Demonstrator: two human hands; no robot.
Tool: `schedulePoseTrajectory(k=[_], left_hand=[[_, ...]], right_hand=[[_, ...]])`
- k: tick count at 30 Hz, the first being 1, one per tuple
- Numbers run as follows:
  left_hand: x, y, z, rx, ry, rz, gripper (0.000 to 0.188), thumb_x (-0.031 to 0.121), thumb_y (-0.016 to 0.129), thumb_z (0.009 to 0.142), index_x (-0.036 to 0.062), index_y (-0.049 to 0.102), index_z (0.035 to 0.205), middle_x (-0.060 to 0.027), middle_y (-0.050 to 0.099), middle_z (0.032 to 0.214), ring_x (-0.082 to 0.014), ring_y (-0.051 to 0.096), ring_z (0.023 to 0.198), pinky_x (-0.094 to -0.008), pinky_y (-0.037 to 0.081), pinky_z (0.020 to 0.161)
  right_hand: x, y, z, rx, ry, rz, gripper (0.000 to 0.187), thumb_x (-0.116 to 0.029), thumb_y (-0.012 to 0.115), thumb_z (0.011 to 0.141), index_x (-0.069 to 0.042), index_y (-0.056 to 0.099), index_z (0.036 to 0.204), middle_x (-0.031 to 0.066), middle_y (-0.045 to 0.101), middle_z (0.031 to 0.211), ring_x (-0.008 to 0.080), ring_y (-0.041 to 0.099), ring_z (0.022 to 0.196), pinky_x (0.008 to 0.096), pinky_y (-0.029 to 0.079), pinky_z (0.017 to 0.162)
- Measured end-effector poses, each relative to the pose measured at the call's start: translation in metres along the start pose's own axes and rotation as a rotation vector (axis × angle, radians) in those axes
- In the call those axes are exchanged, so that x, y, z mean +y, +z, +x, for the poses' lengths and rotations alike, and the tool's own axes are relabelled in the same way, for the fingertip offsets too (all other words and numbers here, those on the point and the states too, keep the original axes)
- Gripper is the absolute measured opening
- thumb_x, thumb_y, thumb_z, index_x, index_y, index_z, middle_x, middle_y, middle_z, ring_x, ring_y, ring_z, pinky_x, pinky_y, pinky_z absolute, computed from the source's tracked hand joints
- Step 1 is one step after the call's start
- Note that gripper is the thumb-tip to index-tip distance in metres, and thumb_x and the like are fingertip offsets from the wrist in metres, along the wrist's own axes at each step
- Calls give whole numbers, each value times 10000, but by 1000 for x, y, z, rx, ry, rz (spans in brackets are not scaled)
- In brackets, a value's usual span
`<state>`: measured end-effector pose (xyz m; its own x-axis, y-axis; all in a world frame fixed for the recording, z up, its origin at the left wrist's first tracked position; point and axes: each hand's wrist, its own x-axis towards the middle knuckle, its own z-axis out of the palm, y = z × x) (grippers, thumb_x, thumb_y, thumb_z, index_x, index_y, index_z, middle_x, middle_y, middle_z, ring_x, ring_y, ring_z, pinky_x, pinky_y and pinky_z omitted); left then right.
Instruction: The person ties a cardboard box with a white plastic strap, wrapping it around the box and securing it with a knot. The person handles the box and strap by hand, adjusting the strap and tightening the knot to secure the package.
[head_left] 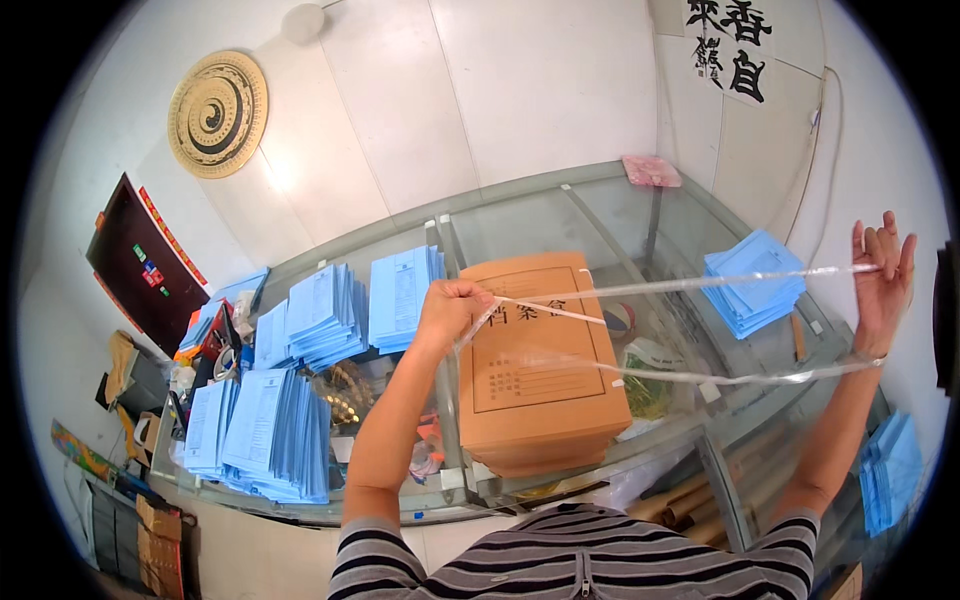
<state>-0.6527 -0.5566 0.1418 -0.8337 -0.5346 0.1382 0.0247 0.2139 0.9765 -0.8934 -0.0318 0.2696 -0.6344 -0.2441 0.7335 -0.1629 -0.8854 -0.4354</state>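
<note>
Left hand (pixel 456 308) clenched on strap (pixel 720 283) — right hand (pixel 884 272), grip unclear. Brown stack (pixel 545 420) near worktop (pixel 515 222) front edge — gap rightward to blue pile (pixel 755 285).

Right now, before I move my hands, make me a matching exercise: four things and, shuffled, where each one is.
Things:
1. Clear strip
2. Brown stack
3. Round disc
4. Pink packet

Places:
A. Hung on the wall
B. At the far edge of the glass counter
C. Stretched between left hand and right hand
D. Right beside the left hand

Pairs: 1-C, 2-D, 3-A, 4-B
</note>
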Motion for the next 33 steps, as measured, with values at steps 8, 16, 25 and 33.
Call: schedulePoseTrajectory(k=[8,16,25,33], left_hand=[[-2,0,-4,2,-40,26,71,15,675,828,-23,719,786,-43,655,664,-66,521,556,-233,391,497],[6,8,-1,-19,-25,104,110,52,671,846,-17,707,768,-3,607,620,-50,462,515,-228,326,458],[-7,15,0,21,-37,53,119,48,664,867,-21,674,771,-9,606,629,-42,456,502,-203,312,450],[1,7,-6,-30,-25,120,117,91,701,865,1,684,791,-3,623,638,-37,484,525,-202,340,471]], right_hand=[[-108,-355,-63,1031,508,-1261,412,-455,760,808,-48,700,837,34,522,610,125,485,585,280,418,531],[58,-231,-98,-167,282,-2197,588,-398,787,745,45,626,1097,230,626,1130,364,597,1048,415,482,887],[243,47,-159,-470,1097,-802,504,-464,558,955,-16,677,757,21,596,629,119,573,533,258,466,495],[316,47,-156,183,886,-299,381,-394,552,984,-31,666,1001,-31,540,716,70,456,578,231,377,540]])
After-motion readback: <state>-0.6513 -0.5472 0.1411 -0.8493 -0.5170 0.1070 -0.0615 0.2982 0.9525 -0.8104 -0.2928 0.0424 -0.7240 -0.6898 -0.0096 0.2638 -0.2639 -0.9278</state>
